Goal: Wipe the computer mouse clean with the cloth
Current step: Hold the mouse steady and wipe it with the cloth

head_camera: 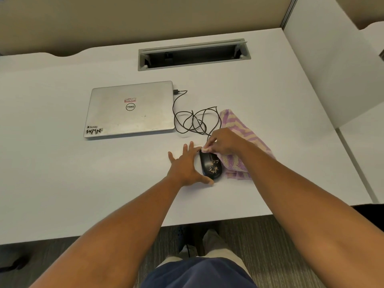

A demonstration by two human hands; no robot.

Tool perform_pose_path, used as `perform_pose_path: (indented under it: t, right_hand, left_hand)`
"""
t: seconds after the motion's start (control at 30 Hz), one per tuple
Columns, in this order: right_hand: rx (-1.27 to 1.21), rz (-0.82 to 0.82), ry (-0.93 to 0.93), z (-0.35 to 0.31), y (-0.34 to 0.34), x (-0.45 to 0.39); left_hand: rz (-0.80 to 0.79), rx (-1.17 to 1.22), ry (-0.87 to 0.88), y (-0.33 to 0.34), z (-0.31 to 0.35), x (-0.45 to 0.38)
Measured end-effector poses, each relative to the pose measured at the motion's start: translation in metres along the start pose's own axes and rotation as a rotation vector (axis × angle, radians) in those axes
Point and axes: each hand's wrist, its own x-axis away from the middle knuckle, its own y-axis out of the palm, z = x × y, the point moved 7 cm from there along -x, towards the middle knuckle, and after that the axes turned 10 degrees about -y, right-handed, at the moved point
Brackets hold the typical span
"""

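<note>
The black wired mouse [210, 165] lies on the white desk [62, 183], toward the near edge and right of its middle, its back speckled with pale crumbs that are not yet wiped off. The left hand [185, 166] lies flat against the mouse's left side, fingers straight and spread, thumb hooked round the rear end — a brace, I judge, so the light body cannot slide under a wipe. The right hand [223, 142] pinches a fold of the purple-and-cream striped cloth [239, 129] against the mouse's front end; the rest of the cloth trails along the mouse's right side.

The looped cable [193, 121] runs from the mouse's front to the shut silver laptop [131, 110] farther back and left — it crowds the far side. Bare desk lies toward the near edge, so a stroke from front to rear has room.
</note>
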Motion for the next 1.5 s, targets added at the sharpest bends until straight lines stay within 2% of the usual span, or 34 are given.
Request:
perform_pose_path:
  t: [0.13,0.2,0.33,0.43,0.53,0.67,0.77,0.97,1.03,1.23,1.5]
  right_hand:
    - [-0.016,-0.231,-0.013,-0.005,0.011,0.004]
    - [0.007,-0.286,0.014,-0.001,0.01,0.007]
    - [0.074,-0.159,-0.011,-0.006,0.0,0.002]
    - [0.188,-0.135,-0.091,-0.019,0.006,-0.003]
    - [0.222,-0.174,-0.135,-0.027,0.015,-0.003]
    - [0.105,-0.275,-0.09,-0.032,0.019,0.007]
    - [0.122,-0.325,-0.101,-0.036,0.017,0.012]
    - [0.068,-0.114,-0.161,-0.041,0.012,0.01]
    - [0.09,-0.143,-0.198,-0.046,0.022,0.011]
    - [0.19,-0.363,-0.238,-0.051,0.039,0.016]
    - [0.251,-0.418,-0.159,-0.036,0.022,0.02]
  left_hand:
    - [0.002,-0.011,0.0,0.0,0.0,0.001]
    - [0.0,-0.017,-0.004,0.0,0.0,0.001]
    - [-0.001,-0.011,-0.007,-0.001,0.001,0.002]
    - [-0.003,0.007,0.0,-0.001,0.001,0.003]
    - [-0.001,0.023,0.003,0.0,0.001,0.001]
    - [0.004,0.05,0.011,-0.002,0.002,0.003]
    - [0.004,0.046,0.012,-0.003,0.003,0.005]
    - [-0.007,0.013,0.011,0.0,0.001,0.004]
    - [-0.012,0.011,0.017,0.0,0.001,0.003]
    - [-0.023,0.012,0.041,-0.001,0.005,0.005]
    - [0.017,0.056,0.036,-0.001,0.004,0.005]
